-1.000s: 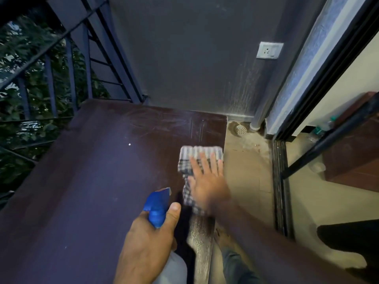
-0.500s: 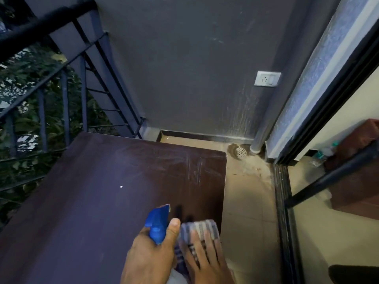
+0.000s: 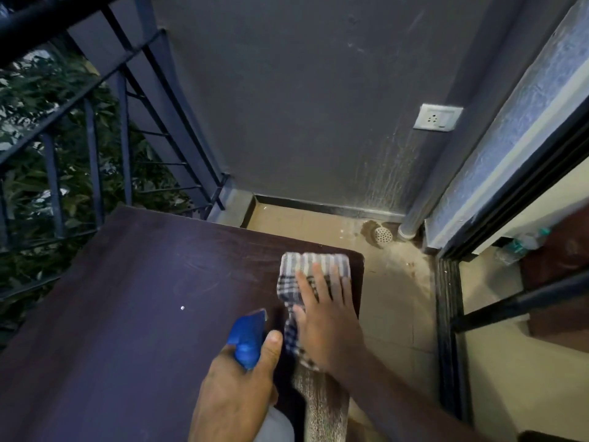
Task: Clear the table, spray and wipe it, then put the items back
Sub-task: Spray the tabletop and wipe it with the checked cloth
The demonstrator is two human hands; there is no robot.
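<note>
Right hand (image 3: 328,327) lies flat on the checked cloth (image 3: 306,275), fingers (image 3: 318,282) spread wide and pressing it down, gripping nothing. The cloth sits at the far right corner of the dark brown tabletop (image 3: 127,314), just right of centre in the frame, its striped end almost at the far edge and a narrow tail trailing back under the palm.

Left hand (image 3: 236,393), low in the centre of the frame, is wrapped around the spray bottle (image 3: 247,338); the thumb lies up along the blue trigger head, and the pale body shows below the hand at the bottom edge. The blue nozzle points away across the tabletop, just beside the cloth's tail.

A small white speck (image 3: 182,308) sits on the wood, left of both hands. Faint smear marks catch the light near the cloth.

Dark metal railing (image 3: 89,148) with foliage behind it fills the upper left. A grey wall runs across the top, with a white socket (image 3: 437,118) at upper right. On the beige floor (image 3: 398,298) right of the tabletop, a round drain cover (image 3: 382,235) sits by the wall corner, next to a pipe (image 3: 409,229).
</note>
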